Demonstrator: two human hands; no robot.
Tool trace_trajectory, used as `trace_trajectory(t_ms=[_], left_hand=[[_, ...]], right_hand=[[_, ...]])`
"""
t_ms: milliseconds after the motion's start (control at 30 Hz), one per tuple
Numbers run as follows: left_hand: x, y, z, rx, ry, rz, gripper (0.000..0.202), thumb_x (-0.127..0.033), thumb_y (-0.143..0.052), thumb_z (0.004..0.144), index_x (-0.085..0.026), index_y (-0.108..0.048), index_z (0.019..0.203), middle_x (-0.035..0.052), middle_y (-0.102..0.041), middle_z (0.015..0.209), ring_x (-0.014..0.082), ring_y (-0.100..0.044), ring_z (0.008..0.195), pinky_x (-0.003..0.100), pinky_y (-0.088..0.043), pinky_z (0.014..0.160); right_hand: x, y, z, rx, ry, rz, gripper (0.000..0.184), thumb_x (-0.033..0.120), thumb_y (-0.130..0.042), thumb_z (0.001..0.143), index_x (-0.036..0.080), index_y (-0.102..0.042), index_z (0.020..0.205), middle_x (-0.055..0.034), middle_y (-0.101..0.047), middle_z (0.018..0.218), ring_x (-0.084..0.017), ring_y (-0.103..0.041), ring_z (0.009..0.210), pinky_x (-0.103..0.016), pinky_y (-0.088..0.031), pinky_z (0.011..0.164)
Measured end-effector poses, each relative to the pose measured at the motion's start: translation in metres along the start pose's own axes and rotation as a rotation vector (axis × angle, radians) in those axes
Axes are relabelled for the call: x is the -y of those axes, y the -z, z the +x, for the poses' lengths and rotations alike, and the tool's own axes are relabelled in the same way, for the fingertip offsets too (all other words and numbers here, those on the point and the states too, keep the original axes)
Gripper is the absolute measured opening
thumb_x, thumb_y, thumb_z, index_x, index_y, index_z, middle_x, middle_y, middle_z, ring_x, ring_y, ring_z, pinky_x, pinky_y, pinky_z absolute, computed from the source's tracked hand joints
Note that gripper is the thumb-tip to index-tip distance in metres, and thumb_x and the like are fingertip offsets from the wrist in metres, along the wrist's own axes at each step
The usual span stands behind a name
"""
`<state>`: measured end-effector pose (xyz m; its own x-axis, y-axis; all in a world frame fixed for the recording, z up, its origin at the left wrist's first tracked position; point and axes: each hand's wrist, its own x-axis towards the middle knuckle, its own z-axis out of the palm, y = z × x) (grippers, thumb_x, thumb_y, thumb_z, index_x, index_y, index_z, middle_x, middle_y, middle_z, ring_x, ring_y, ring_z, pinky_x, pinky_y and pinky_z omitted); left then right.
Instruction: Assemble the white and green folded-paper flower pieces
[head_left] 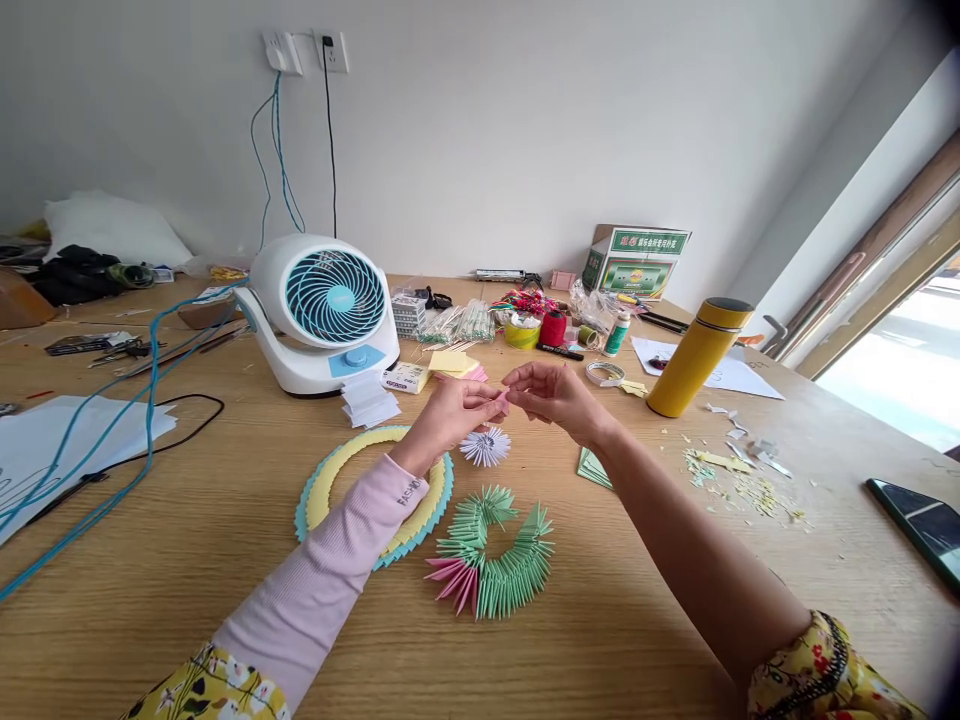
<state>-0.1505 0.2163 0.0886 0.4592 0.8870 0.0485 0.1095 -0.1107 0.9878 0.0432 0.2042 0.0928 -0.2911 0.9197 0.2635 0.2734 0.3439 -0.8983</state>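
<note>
My left hand (pixel 459 412) and my right hand (pixel 551 398) meet over the middle of the table, both pinching a small pink piece of paper (pixel 503 397). Most of that paper is hidden by the fingers. Just below the hands lies a white pleated paper rosette (pixel 485 447). Nearer to me is an open ring of folded green paper pieces (pixel 517 585) with several pink ones (pixel 459 580) at its lower left. Under my left forearm, partly covered, lies a yellow and blue paper ring (pixel 319 490).
A white fan (pixel 330 310) stands at the back left, with blue cables (pixel 154 400) nearby. Yellow notes (pixel 448 361), white slips (pixel 371 402) and green sheets (pixel 592 467) lie around the hands. On the right are a yellow bottle (pixel 694 360), paper scraps (pixel 750 490) and a phone (pixel 919 525).
</note>
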Motion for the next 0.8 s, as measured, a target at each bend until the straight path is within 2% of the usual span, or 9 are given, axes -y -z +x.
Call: trace_trajectory(t_ms=[67,100,133,167,233,300,400,600,800], left_hand=[[-0.005,0.004,-0.002,-0.098,-0.008,-0.003,0.020,-0.030,-0.075,0.079,-0.013,-0.071,0.090,0.0111,-0.075,0.088,0.0187,-0.071,0.082,0.025,-0.050,0.064],[-0.007,0.006,-0.003,-0.136,-0.011,-0.011,0.021,-0.030,-0.074,0.080,-0.013,-0.071,0.091,0.0109,-0.075,0.090,0.0185,-0.071,0.083,0.024,-0.049,0.062],[-0.009,0.009,-0.004,-0.164,-0.013,-0.025,0.022,-0.031,-0.073,0.081,-0.014,-0.070,0.093,0.0109,-0.075,0.092,0.0183,-0.071,0.085,0.024,-0.049,0.062],[-0.010,0.011,-0.004,-0.180,-0.011,-0.046,0.023,-0.032,-0.073,0.081,-0.014,-0.070,0.095,0.0109,-0.075,0.093,0.0181,-0.071,0.086,0.023,-0.050,0.063],[-0.013,0.013,-0.005,-0.202,0.007,-0.100,0.023,-0.031,-0.072,0.082,-0.013,-0.068,0.096,0.0111,-0.075,0.095,0.0175,-0.071,0.085,0.023,-0.052,0.063],[-0.014,0.013,-0.004,-0.217,0.031,-0.163,0.020,-0.028,-0.073,0.082,-0.013,-0.066,0.095,0.0110,-0.074,0.098,0.0161,-0.071,0.082,0.023,-0.053,0.061],[-0.015,0.012,-0.004,-0.216,0.049,-0.226,0.019,-0.026,-0.072,0.084,-0.014,-0.064,0.096,0.0103,-0.073,0.104,0.0132,-0.071,0.076,0.020,-0.052,0.056],[-0.014,0.012,-0.002,-0.212,0.048,-0.260,0.015,-0.028,-0.069,0.087,-0.014,-0.063,0.091,0.0068,-0.071,0.097,0.0131,-0.071,0.073,0.019,-0.052,0.054],[-0.013,0.014,-0.002,-0.199,0.006,-0.265,0.022,-0.036,-0.070,0.085,-0.015,-0.063,0.089,0.0072,-0.072,0.097,0.0138,-0.071,0.075,0.020,-0.052,0.057]], right_hand=[[-0.003,0.014,0.008,-0.087,0.010,-0.121,0.040,0.046,-0.062,0.087,0.017,-0.062,0.114,-0.0094,-0.071,0.099,-0.012,-0.061,0.065,-0.022,-0.042,0.047],[-0.008,0.023,0.013,-0.173,-0.005,-0.229,0.041,0.045,-0.057,0.090,0.016,-0.060,0.119,-0.0107,-0.071,0.104,-0.014,-0.064,0.069,-0.023,-0.045,0.050],[-0.014,0.034,0.017,-0.265,-0.058,-0.399,0.039,0.044,-0.051,0.093,0.017,-0.060,0.120,-0.0099,-0.071,0.105,-0.014,-0.066,0.072,-0.023,-0.047,0.053],[-0.021,0.044,0.022,-0.302,-0.099,-0.475,0.036,0.039,-0.049,0.094,0.016,-0.061,0.119,-0.0107,-0.071,0.105,-0.016,-0.067,0.075,-0.024,-0.049,0.056],[-0.037,0.059,0.028,-0.320,-0.166,-0.585,0.026,0.029,-0.053,0.091,0.014,-0.067,0.107,-0.0105,-0.072,0.095,-0.019,-0.067,0.077,-0.027,-0.049,0.060],[-0.053,0.064,0.032,-0.294,-0.230,-0.700,0.016,0.023,-0.059,0.087,0.014,-0.071,0.093,-0.0096,-0.072,0.086,-0.022,-0.067,0.080,-0.029,-0.049,0.064],[-0.074,0.054,0.038,-0.221,-0.287,-0.842,0.014,0.023,-0.061,0.090,0.015,-0.072,0.085,-0.0084,-0.071,0.083,-0.022,-0.067,0.085,-0.031,-0.050,0.073],[-0.099,0.026,0.057,-0.099,-0.329,-1.028,0.024,0.034,-0.059,0.098,0.016,-0.064,0.115,-0.0076,-0.066,0.114,-0.021,-0.066,0.098,-0.042,-0.055,0.086],[-0.106,0.021,0.058,-0.049,-0.334,-1.076,0.025,0.034,-0.060,0.098,0.016,-0.064,0.115,-0.0083,-0.066,0.116,-0.022,-0.065,0.100,-0.043,-0.053,0.088]])
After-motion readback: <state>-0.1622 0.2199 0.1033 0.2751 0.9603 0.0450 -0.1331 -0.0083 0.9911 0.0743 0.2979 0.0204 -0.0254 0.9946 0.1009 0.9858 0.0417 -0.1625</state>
